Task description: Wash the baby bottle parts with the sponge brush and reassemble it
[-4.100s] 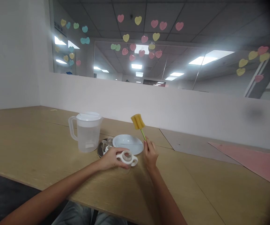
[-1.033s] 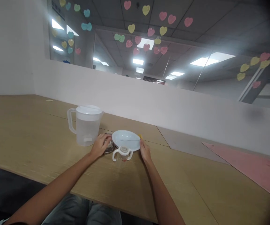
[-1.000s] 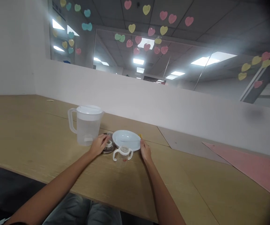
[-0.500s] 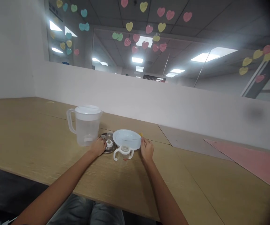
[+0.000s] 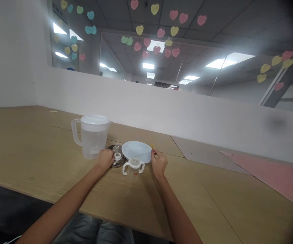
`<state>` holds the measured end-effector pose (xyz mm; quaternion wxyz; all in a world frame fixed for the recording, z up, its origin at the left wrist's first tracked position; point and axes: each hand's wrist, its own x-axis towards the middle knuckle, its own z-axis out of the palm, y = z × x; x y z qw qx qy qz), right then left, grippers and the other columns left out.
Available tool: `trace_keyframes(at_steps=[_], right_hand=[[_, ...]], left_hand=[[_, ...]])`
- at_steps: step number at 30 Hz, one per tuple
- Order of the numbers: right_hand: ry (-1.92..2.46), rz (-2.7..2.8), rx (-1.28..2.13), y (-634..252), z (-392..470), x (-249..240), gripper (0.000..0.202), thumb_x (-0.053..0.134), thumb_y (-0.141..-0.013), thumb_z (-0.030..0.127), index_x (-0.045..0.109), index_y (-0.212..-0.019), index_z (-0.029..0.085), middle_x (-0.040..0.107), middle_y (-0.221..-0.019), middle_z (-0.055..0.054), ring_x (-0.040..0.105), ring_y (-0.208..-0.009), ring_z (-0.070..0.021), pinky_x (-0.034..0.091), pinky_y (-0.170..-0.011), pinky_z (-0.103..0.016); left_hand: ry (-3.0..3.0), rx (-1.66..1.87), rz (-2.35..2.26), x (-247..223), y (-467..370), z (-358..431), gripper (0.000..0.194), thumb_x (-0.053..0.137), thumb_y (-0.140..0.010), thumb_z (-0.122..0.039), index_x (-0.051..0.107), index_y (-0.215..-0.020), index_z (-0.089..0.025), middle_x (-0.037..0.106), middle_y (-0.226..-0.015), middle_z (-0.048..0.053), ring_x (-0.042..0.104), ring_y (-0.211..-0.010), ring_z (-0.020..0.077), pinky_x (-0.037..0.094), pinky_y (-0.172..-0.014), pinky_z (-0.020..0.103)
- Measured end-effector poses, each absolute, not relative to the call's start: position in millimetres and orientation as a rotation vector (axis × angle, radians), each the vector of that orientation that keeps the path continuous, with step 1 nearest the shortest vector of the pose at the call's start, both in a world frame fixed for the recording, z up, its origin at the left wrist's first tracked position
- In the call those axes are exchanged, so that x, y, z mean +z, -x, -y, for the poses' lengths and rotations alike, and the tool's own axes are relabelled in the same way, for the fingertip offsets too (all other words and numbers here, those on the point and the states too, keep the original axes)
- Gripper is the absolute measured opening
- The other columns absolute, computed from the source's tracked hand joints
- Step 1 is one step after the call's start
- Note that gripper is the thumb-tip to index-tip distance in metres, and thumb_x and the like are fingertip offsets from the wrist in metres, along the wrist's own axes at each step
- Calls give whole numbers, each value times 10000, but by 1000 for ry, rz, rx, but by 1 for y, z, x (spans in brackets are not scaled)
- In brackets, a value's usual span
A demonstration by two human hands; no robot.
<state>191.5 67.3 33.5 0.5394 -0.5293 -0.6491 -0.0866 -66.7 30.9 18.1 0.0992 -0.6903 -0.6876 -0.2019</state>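
My right hand (image 5: 159, 163) pinches a thin rod (image 5: 144, 154) that has a yellow tip (image 5: 152, 147), holding it over the right rim of a white bowl (image 5: 136, 147). The curled fingers of my left hand (image 5: 105, 159) are at the left side of a round metal tray (image 5: 118, 164); what they grip, if anything, is hidden. On the tray stand a white bottle collar with a teat (image 5: 118, 156) and a clear cap. In front of the bowl, a clear baby bottle (image 5: 133, 169) with two white handles stands upright and uncapped.
A translucent lidded pitcher (image 5: 94, 137) stands just behind and left of my left hand. A white wall (image 5: 126, 101) with a window above it runs along the table's back. Grey and pink sheets (image 5: 270, 179) lie at the right, and a small pale piece (image 5: 53, 111) at the far left.
My left hand has shifted slightly left, uncovering more of the tray. The rod in my right hand has tilted, its free end dropping lower, and the hand has moved slightly left.
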Motion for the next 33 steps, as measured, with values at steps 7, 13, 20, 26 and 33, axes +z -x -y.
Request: trace_keyframes(at_steps=[7,13,20,26,33], right_hand=[[1179,1547,-157,-186,-63,32,353,402,-883,353,701,-939,174,707,-872,-80,623,-775,-175,453,-769,-276],[1225,1524,-1,-183,-56,34,432,374,-902,380,535,-1237,159,700,-959,-66,647,-793,-141,472,-730,-222],[1164,1617,-71,-182,-53,36,417,353,-921,413,640,-1098,168,692,-1018,-82,655,-863,-166,486,-796,-248],[1007,1749,-194,-175,-48,34,391,330,-945,360,659,-1040,171,704,-964,-67,665,-824,-152,505,-792,-262],[805,1808,-322,-163,-36,28,311,365,-947,281,641,-1015,155,712,-849,-53,675,-719,-126,525,-687,-219]], left_hand=[[1883,-1183,2004,46,60,-23,221,462,-835,-237,647,-956,-232,713,-917,60,659,-838,229,467,-683,291],[2028,-1997,1698,61,31,-41,170,539,-767,-210,622,-912,-178,718,-872,41,671,-813,169,515,-726,266],[2226,-1949,1665,44,1,-49,174,538,-784,-221,700,-838,-187,730,-895,35,670,-815,182,512,-779,298],[2241,-1806,1784,28,3,-53,189,563,-783,-254,716,-880,-198,725,-947,39,663,-866,194,497,-774,278],[2281,-1801,1699,19,3,-55,205,588,-794,-340,720,-864,-199,727,-912,35,656,-844,186,488,-796,285]])
